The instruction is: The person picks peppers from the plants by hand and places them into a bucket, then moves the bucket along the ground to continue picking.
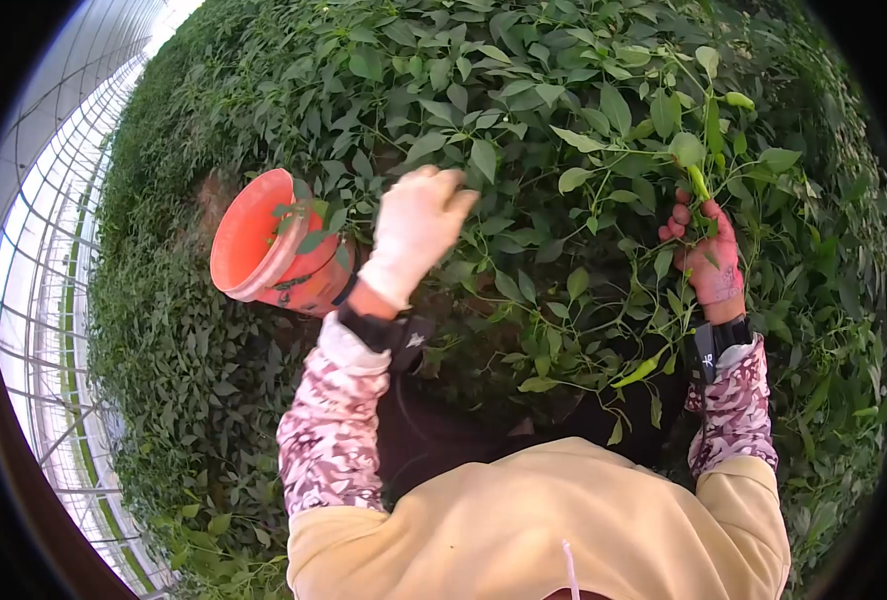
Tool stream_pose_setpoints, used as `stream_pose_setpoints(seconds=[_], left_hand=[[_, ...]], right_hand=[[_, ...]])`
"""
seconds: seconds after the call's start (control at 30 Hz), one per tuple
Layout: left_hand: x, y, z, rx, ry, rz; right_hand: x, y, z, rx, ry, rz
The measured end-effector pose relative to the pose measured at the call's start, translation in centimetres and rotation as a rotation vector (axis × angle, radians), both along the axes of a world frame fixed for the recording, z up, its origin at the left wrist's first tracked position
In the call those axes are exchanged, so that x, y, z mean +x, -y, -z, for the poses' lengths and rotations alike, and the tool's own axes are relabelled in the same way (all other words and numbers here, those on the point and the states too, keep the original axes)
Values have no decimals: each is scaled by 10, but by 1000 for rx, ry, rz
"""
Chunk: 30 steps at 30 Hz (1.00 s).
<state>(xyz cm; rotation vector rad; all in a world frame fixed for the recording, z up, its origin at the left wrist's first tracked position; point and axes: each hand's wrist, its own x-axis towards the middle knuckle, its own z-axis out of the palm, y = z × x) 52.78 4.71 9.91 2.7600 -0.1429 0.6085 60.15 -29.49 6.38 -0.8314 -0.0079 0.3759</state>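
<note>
My left hand (419, 230), in a pale glove, is raised over the leaves just right of the red bucket (232, 240). Motion smears its fingertips, and I cannot make out whether anything is between them. On the right, my right hand (709, 258) has its fingers round the lower end of a yellow-green pepper (699, 183) among the leaves. Another pepper (739, 100) hangs higher up. A light green pepper (641, 370) hangs below my right hand. The bucket is tilted, and leaves cover part of its rim.
Dense pepper plants (414, 80) surround me on all sides and reach close to my body. Thin stems and branches cross between my arms. The metal frame (54, 330) and pale cover of a greenhouse stand at the far left.
</note>
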Motion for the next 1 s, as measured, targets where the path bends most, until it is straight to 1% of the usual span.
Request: stream_pose_setpoints(seconds=[0.03, 0.07, 0.13, 0.17, 0.2, 0.23, 0.27, 0.33, 0.37, 0.4, 0.43, 0.47, 0.5, 0.57, 0.6, 0.63, 0.67, 0.73, 0.8, 0.87, 0.9, 0.93, 1.0], left_hand=[[15, 17, 7, 177, -23, -117], [32, 24, 16, 195, 28, -190], [57, 33, 19, 58, -22, -214], [67, 31, 23, 51, -14, -211], [75, 30, 29, -8, -24, -243], [77, 31, 26, -66, -37, -275], [75, 28, 23, -65, -37, -275], [60, 16, 12, -919, -227, 241], [49, 11, -2, -969, -197, 386], [33, 6, -23, -1162, -224, 468], [29, -13, -30, -1065, -66, 551], [18, -25, -47, -1176, 63, 598], [7, -47, -61, -1210, 215, 538], [-17, -95, -85, -1225, 405, 251], [-31, -127, -91, -883, 365, -355], [-36, -169, -77, -627, 428, -484], [-45, -197, -63, -556, 536, -682], [-71, -202, -52, -400, 503, -722], [-80, -178, -30, -498, 248, -542], [-73, -130, -7, -421, -217, -476], [-73, -112, 14, -308, -245, -285], [-68, -94, 36, -186, -282, -223], [-59, -60, 68, -117, -343, -124]], right_hand=[[0, 0, 0, 19, 9, -23], [0, 1, 0, 38, 18, -41], [-2, 2, -3, -24, 19, 2], [-2, 3, -3, -44, 2, 20], [-1, 4, -1, -62, -18, 37], [-1, 4, 1, -53, -15, 41], [-1, 5, 0, -53, -14, 42], [-2, 3, -1, -64, -41, 66], [-3, 3, 0, -56, -53, 63], [-2, 4, 0, -23, -45, 27], [-1, 5, 1, 9, -33, -7], [-1, 5, 1, 14, -39, -6], [-2, 5, 1, 6, -22, -7], [-3, 4, -1, 0, -6, -14], [-2, 5, -1, 14, -27, -4], [-1, 5, 0, 26, -50, 4], [5, 11, 9, 52, 1, -9], [8, 15, 10, 133, 13, 24], [10, 16, 13, 128, 34, 19], [12, 13, 7, 177, -52, 115], [17, 15, 8, 253, 22, 26], [21, 13, 7, 246, 30, 25], [23, 14, 3, 169, -7, 94]])
